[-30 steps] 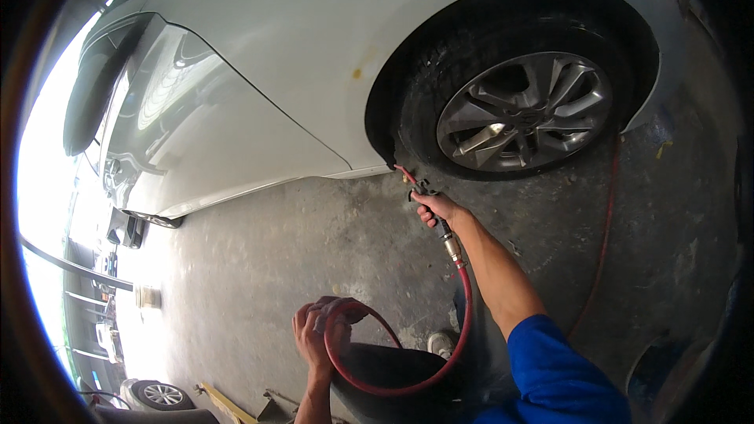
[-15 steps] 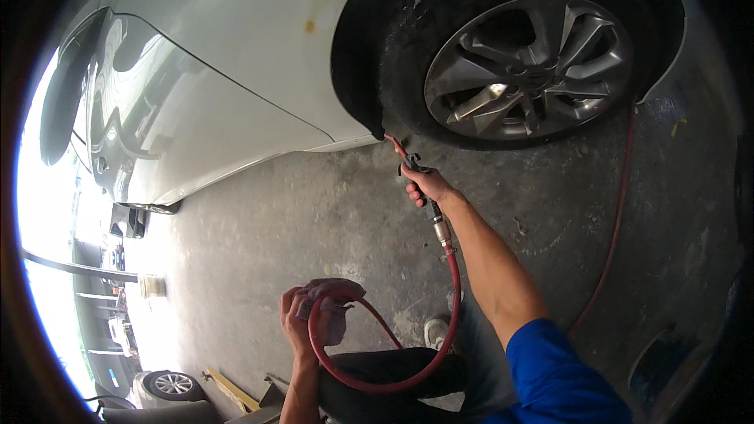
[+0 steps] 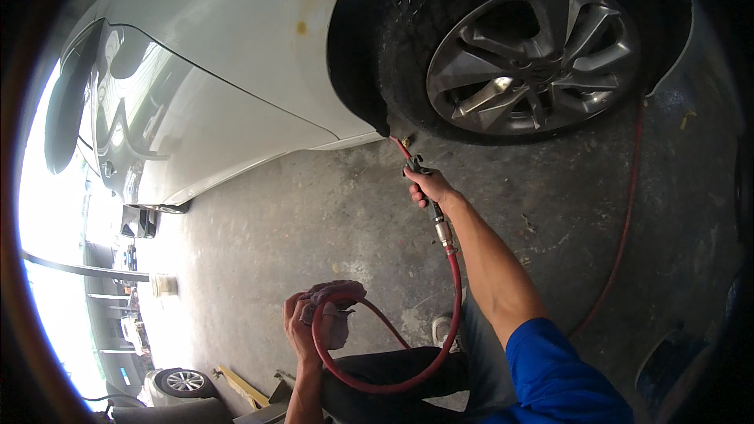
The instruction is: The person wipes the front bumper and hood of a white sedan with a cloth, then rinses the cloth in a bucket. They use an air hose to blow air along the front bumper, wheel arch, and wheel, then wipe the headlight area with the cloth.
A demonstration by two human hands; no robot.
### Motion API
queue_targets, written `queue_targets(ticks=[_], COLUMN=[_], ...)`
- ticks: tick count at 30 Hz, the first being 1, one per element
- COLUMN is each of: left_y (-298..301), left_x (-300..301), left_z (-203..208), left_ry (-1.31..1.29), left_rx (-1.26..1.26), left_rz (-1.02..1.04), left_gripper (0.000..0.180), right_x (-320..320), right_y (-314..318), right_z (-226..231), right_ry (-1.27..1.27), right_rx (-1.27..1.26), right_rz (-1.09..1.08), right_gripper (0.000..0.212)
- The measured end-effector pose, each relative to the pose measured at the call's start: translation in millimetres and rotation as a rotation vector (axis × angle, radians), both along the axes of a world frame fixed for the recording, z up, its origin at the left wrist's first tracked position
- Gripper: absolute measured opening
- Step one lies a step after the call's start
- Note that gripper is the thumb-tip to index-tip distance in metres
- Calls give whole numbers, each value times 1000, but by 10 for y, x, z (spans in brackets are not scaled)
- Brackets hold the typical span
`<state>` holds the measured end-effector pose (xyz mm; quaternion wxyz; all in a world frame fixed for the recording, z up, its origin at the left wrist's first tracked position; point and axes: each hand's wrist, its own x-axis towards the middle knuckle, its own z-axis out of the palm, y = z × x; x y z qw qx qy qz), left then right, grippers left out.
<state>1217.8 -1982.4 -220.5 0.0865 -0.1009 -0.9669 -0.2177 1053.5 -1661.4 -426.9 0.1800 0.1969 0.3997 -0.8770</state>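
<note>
My right hand (image 3: 430, 186) is closed around an air blow gun (image 3: 415, 165). Its red nozzle points up at the rear edge of the wheel arch, beside the tyre (image 3: 408, 71) of a pale car. A metal coupling (image 3: 443, 230) joins the gun to a red air hose (image 3: 455, 290), which loops down over my knee and back up to my left hand. Bunched in my left hand (image 3: 298, 330) is a greyish-purple cloth (image 3: 338, 322), and the hose passes across it. Whether those fingers also grip the hose, I cannot tell.
The pale car body (image 3: 236, 86) fills the upper left, and its alloy wheel (image 3: 538, 63) the upper right. More red hose (image 3: 628, 204) runs along the concrete floor (image 3: 259, 228) on the right. At the lower left are another car's wheel (image 3: 185, 381) and a yellow bar (image 3: 243, 386).
The view has shifted slightly, with the car and background a little displaced. Both hands keep their holds, and the blow gun stays at the wheel arch edge.
</note>
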Motion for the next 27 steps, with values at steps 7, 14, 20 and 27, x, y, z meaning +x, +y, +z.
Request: queue_targets(ticks=[7,14,20,27], left_y=[-2,-29,26,66], left_x=[31,12,21,11], left_z=[32,-3,26,-21], left_ry=[-13,-24,-31,-57], left_rx=[-6,-44,-42,-8], left_rz=[-23,-47,-64,-73], left_gripper=[32,30,30,34], right_x=[16,72,104,164], right_y=[30,97,116,214], right_z=[338,566,698,838], right_ry=[152,249,367,438], right_rx=[-142,-206,-253,-276], right_rz=[33,82,81,104], right_gripper=[36,40,49,55])
